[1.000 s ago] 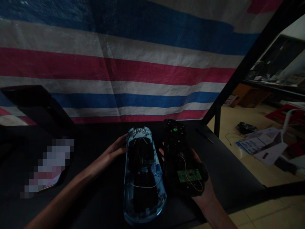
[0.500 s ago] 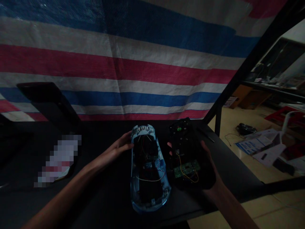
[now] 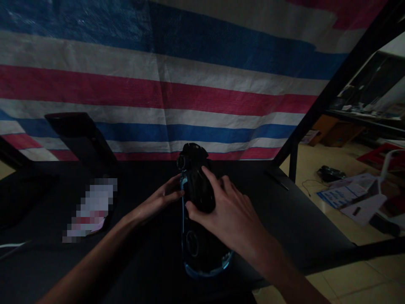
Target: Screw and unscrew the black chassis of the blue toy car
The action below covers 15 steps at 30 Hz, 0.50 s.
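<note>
A blue toy car body shell (image 3: pixel 206 272) lies upside down on the dark table, mostly covered now. Over it sits the black toy car chassis (image 3: pixel 198 185), its wheels and underside facing up. The chassis's far end sticks out past the shell. With thumb and fingers spread across it, my right hand (image 3: pixel 232 207) grips the chassis from the right. Closed on the shell's left edge near the far end is my left hand (image 3: pixel 163 196). The circuit board and wires are out of sight beneath the chassis. Whether the two parts are fully seated together, I cannot tell.
A phone-like item (image 3: pixel 95 207), blurred out, lies on the table (image 3: pixel 145 270) at left, before a dark upright object (image 3: pixel 84 139). A thin screwdriver-like tool (image 3: pixel 278 180) rests at the right. Striped sheeting (image 3: pixel 190 97) hangs behind. Papers and clutter (image 3: pixel 351 194) lie beyond the right edge.
My right hand has turned the chassis over and brought it left onto the shell, covering the shell's open inside. My left hand stays at the shell's left edge. The view shifts slightly.
</note>
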Each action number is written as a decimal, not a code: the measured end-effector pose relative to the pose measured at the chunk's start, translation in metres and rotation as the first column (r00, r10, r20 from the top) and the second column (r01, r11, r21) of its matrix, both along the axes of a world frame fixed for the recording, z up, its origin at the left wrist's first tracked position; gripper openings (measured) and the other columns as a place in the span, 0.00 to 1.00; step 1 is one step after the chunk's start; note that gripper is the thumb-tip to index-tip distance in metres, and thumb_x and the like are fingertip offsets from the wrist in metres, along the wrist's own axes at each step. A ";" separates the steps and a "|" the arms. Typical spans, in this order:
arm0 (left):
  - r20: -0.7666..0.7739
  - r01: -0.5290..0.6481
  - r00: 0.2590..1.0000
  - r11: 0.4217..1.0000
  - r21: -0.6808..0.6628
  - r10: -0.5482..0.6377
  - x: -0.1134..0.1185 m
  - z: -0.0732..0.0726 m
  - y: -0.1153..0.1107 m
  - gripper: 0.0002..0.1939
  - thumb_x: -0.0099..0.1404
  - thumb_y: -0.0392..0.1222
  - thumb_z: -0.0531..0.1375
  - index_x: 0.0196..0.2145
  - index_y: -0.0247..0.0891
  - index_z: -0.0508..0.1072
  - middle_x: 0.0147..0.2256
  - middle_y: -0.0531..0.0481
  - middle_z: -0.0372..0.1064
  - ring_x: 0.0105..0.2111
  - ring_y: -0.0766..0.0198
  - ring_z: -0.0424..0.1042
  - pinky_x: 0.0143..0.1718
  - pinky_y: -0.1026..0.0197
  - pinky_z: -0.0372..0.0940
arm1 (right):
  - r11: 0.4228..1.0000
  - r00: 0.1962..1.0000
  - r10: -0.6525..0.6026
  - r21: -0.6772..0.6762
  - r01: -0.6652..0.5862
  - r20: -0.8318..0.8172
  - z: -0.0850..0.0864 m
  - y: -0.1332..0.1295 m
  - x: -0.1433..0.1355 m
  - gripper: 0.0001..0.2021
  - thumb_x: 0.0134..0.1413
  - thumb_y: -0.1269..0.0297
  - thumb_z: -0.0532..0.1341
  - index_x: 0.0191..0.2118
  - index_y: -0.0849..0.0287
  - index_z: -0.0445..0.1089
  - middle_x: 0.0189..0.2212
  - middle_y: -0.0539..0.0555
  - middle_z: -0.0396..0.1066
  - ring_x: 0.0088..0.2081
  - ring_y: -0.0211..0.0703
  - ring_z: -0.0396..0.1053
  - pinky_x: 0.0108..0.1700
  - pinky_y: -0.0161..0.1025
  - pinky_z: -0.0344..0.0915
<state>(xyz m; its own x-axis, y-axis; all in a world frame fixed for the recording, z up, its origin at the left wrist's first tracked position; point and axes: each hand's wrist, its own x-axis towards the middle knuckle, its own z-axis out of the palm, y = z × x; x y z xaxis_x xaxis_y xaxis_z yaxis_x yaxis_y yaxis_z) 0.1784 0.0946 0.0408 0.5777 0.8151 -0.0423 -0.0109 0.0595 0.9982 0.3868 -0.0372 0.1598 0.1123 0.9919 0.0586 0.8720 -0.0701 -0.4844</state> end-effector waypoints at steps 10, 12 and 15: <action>-0.008 0.002 1.000 1.000 0.008 -0.002 0.004 0.008 -0.004 0.45 0.66 0.54 0.73 0.75 0.46 0.62 0.76 0.42 0.57 0.75 0.34 0.52 0.74 0.37 0.56 | 0.990 0.937 -0.002 -0.132 0.052 0.350 -0.005 0.009 -0.034 0.46 0.62 0.38 0.60 0.78 0.60 0.55 0.56 0.74 0.71 0.53 0.67 0.74 0.49 0.54 0.70; -0.012 0.003 1.000 1.000 0.006 -0.003 0.004 0.008 -0.004 0.46 0.67 0.54 0.73 0.76 0.43 0.61 0.76 0.39 0.56 0.76 0.33 0.51 0.74 0.36 0.55 | 0.984 0.926 0.013 -0.167 0.055 0.378 -0.005 0.011 -0.036 0.46 0.62 0.38 0.61 0.77 0.62 0.56 0.55 0.75 0.72 0.53 0.67 0.74 0.49 0.54 0.70; -0.015 -0.002 1.000 1.000 0.003 0.002 0.003 0.006 -0.003 0.48 0.66 0.55 0.73 0.76 0.42 0.60 0.76 0.37 0.55 0.75 0.33 0.51 0.74 0.35 0.53 | 0.979 0.915 0.030 -0.196 0.054 0.403 -0.005 0.014 -0.039 0.46 0.62 0.39 0.61 0.76 0.66 0.59 0.54 0.76 0.73 0.52 0.68 0.74 0.50 0.55 0.70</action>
